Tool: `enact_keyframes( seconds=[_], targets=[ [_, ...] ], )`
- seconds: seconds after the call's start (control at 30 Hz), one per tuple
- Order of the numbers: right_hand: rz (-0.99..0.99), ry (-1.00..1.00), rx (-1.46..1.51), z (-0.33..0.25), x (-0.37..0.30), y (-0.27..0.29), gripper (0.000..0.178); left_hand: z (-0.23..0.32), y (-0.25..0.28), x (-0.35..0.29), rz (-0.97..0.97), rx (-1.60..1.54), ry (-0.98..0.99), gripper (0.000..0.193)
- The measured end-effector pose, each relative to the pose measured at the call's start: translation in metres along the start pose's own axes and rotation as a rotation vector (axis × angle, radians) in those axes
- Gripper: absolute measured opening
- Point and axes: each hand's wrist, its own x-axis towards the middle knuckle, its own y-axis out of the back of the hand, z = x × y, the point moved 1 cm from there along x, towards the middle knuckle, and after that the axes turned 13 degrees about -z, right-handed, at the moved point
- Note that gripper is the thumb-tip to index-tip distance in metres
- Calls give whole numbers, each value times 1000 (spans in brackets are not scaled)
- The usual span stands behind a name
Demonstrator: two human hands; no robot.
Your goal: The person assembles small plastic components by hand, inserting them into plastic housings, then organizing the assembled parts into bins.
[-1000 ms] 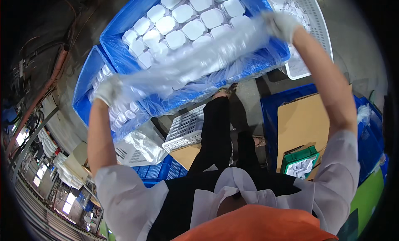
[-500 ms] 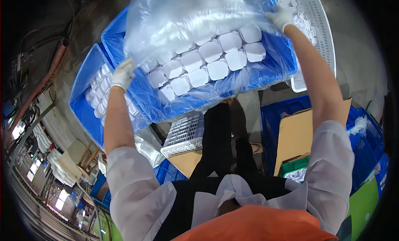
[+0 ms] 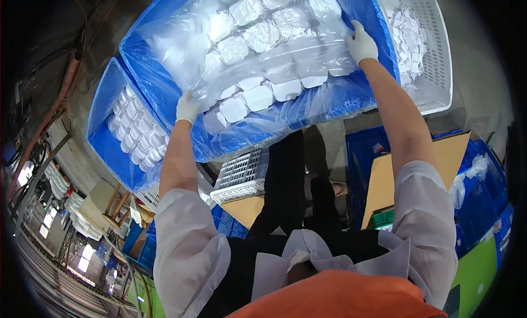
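Note:
A clear plastic sheet [image 3: 173,52] lies over rows of white, rounded-square pieces [image 3: 258,98] in a large blue bin [image 3: 359,5] lined with film. My left hand [image 3: 188,107], in a white glove, is closed on the sheet's near left corner. My right hand [image 3: 363,44], gloved likewise, grips the sheet's right edge beside the bin's right wall, with one finger pointing upward. The nearest row of pieces shows uncovered below the sheet's edge; those farther back show through the plastic.
To the left stands a second blue bin [image 3: 101,117] of small white pieces. A white perforated basket [image 3: 439,54] with white bits is at the right. Nearer me are a light grey crate [image 3: 239,178], a cardboard sheet [image 3: 381,183] and blue crates [image 3: 483,192].
The sheet has come down from its raised, billowing position onto the pieces. My left hand has moved right and slightly nearer; my right hand has moved slightly left and nearer.

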Motion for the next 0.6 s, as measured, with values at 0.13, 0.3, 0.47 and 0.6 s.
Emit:
enact_keyframes(
  seconds=[0.13,0.3,0.47,0.6],
  targets=[
    [57,68,-52,5,-10,-15,47,-3,-18,-11,78,260,-52,40],
    [81,63,31,24,-5,-28,46,-15,-27,-16,85,377,-126,40],
    [1,11,2,23,-8,-26,46,-19,-33,-21,124,410,-105,42],
    [40,-9,-26,32,-5,-28,52,-10,-48,-22,5,423,-44,50]
  ],
)
